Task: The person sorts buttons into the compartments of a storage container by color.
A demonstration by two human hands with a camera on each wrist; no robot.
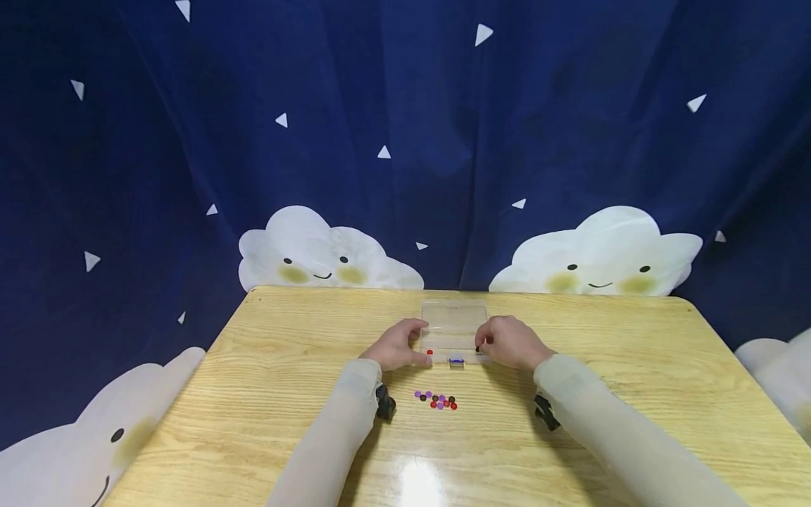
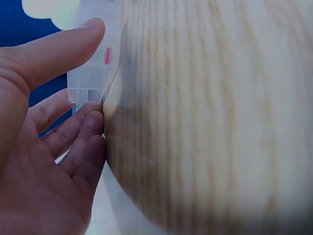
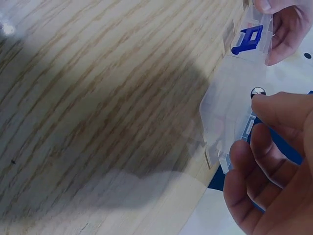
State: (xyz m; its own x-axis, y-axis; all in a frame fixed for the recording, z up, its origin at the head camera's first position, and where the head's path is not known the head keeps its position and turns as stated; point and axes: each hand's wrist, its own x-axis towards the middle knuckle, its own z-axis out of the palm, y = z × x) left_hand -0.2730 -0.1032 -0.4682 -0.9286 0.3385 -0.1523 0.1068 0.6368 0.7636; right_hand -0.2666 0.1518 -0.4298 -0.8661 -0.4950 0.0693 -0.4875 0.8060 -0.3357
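A clear plastic box (image 1: 453, 313) stands with its lid raised at the back of the table, a blue latch (image 1: 456, 362) on its front. My left hand (image 1: 400, 345) holds the box's left end, thumb at the front and fingers behind. Inside that end, near the thumb, lies a red disc (image 1: 429, 352). My right hand (image 1: 510, 343) is over the right end of the box and pinches a small black disc (image 3: 258, 92) at the thumb tip. In the right wrist view its other fingers are curled loosely. Whether the disc touches the box is unclear.
Several small purple, black and red discs (image 1: 441, 398) lie in a loose cluster on the wooden table (image 1: 266, 408), in front of the box. A dark blue curtain (image 1: 405, 105) with white clouds hangs behind the table's back edge.
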